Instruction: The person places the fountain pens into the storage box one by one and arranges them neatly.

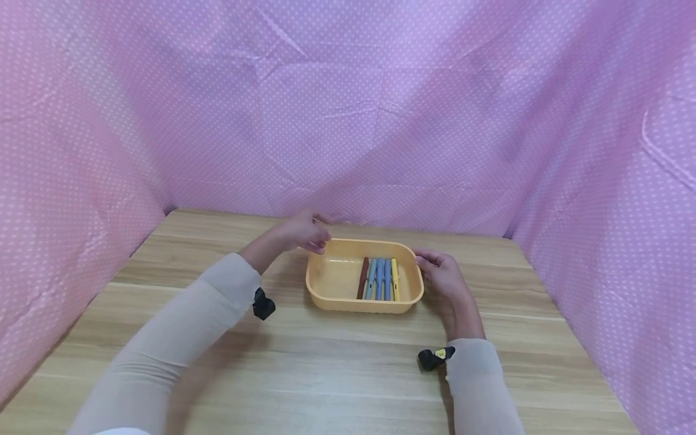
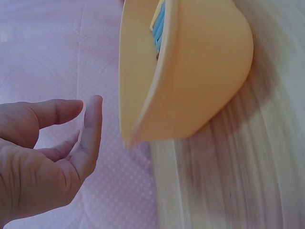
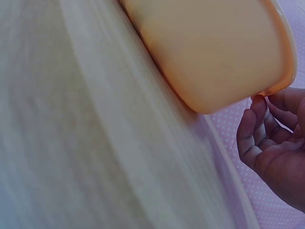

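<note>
A yellow plastic tray [image 1: 335, 279] with rounded corners stands on the table. Several capped pens [image 1: 379, 280] lie side by side in its right half: dark red, grey-green, blue and yellow. At the tray's right end, my right hand [image 1: 444, 277] pinches the rim between thumb and fingertips, as the right wrist view shows on the tray wall [image 3: 214, 52]. My left hand [image 1: 304, 232] hovers by the far left corner. In the left wrist view, a gap separates the left hand [image 2: 57, 152] from the tray [image 2: 209, 67]; its fingers are loosely bent and hold nothing.
The wood-grain table [image 1: 304, 374] extends around the tray on every side. Pink dotted cloth [image 1: 348, 121] hangs behind the table and along both sides. A small black camera [image 1: 264, 304] sits at the left wrist, another black camera [image 1: 432, 359] at the right.
</note>
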The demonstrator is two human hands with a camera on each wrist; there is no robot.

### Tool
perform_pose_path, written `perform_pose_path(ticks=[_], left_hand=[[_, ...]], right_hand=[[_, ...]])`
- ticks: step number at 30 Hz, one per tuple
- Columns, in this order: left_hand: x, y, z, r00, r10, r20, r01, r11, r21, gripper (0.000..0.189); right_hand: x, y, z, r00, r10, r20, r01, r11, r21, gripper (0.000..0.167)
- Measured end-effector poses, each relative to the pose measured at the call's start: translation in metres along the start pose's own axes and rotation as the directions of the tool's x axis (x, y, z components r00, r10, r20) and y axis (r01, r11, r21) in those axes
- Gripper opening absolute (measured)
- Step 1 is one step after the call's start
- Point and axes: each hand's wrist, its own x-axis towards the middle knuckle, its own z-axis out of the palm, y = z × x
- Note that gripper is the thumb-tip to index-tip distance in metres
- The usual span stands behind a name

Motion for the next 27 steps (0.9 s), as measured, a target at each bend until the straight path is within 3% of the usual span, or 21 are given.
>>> perform_pose_path(ticks=[12, 19, 27], left_hand=[[-0.015, -0.008, -0.027, 0.994, -0.002, -0.111, 0.013, 0.995, 0.096, 0.058], [-0.014, -0.019, -0.052, 0.991, -0.024, -0.133, 0.045, 0.986, 0.158, 0.057], [-0.012, -0.034, -0.07, 0.984, -0.048, -0.171, 0.09, 0.965, 0.246, 0.054]], right_hand=[[-0.005, 0.001, -0.003, 1.0, -0.005, 0.01, 0.005, 1.0, 0.015, 0.035], [-0.006, -0.001, -0.001, 1.0, 0.01, 0.001, -0.01, 0.999, 0.039, 0.035], [-0.003, 0.0, 0.001, 1.0, 0.015, -0.009, -0.014, 0.999, 0.048, 0.034]])
